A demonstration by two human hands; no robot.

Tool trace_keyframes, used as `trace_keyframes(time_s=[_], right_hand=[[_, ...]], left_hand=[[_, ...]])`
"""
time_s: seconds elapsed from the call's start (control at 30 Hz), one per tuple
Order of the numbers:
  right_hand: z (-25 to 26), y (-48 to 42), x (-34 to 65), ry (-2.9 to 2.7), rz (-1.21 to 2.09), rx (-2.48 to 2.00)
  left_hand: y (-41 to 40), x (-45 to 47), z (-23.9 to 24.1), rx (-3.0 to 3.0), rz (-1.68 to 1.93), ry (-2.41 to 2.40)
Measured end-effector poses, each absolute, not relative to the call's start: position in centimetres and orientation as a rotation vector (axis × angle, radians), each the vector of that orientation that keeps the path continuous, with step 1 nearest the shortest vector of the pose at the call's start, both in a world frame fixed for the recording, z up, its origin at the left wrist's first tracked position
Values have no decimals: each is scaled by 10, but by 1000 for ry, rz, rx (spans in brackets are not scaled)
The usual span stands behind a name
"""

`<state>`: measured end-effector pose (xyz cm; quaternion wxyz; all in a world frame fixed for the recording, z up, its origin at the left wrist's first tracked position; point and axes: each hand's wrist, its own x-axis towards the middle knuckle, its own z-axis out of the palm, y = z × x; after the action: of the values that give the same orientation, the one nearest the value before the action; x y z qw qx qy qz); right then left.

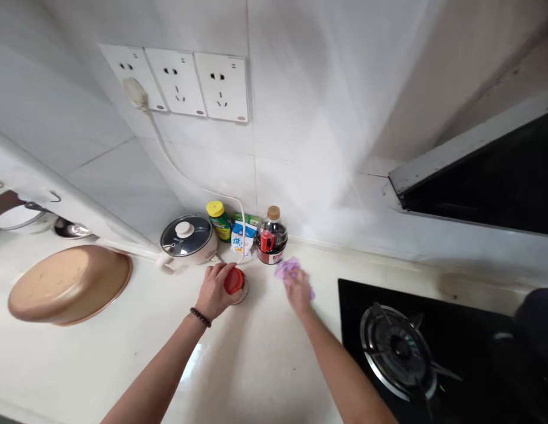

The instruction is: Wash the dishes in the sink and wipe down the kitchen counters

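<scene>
My left hand (215,292), with a dark bead bracelet at the wrist, is closed around a red-lidded jar (234,281) standing on the white countertop (265,335). A purple cloth (288,268) lies bunched under my right hand (299,290), whose fingers press it against the counter. Just behind the cloth stands a dark sauce bottle (273,235) with a brown cap. Left of that bottle are a blue and white packet (243,237) and a green bottle (220,222) with a yellow cap.
A lidded electric pot (188,238) stands in the corner, its white cord (168,154) running from the wall socket (135,76). An upturned copper-coloured basin (71,282) rests at the left. The black gas stove (402,347) is at the right, below the range hood (481,171).
</scene>
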<state>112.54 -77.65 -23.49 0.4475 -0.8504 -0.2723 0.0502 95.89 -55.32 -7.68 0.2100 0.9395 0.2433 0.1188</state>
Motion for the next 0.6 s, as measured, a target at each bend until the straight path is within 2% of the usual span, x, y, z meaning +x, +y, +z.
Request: trace_keyframes(time_s=[0.1, 0.17, 0.27, 0.43, 0.5, 0.6], right_hand=[[-242, -786, 1031, -947, 363, -1987], [-243, -810, 1003, -962, 466, -1868], [-232, -854, 1052, -770, 369, -1855], [-215, -883, 1188, -486, 195, -2371], [-218, -876, 1176, -479, 193, -2443], [-226, -860, 1079, -549, 222, -2412]], left_hand=[[-551, 961, -76, 2630, 291, 685], [-549, 961, -77, 2643, 264, 675], [-549, 961, -79, 2658, 242, 672], [-548, 961, -82, 2680, 218, 695], [-549, 961, -82, 2690, 195, 699], [-549, 963, -81, 2703, 180, 709]])
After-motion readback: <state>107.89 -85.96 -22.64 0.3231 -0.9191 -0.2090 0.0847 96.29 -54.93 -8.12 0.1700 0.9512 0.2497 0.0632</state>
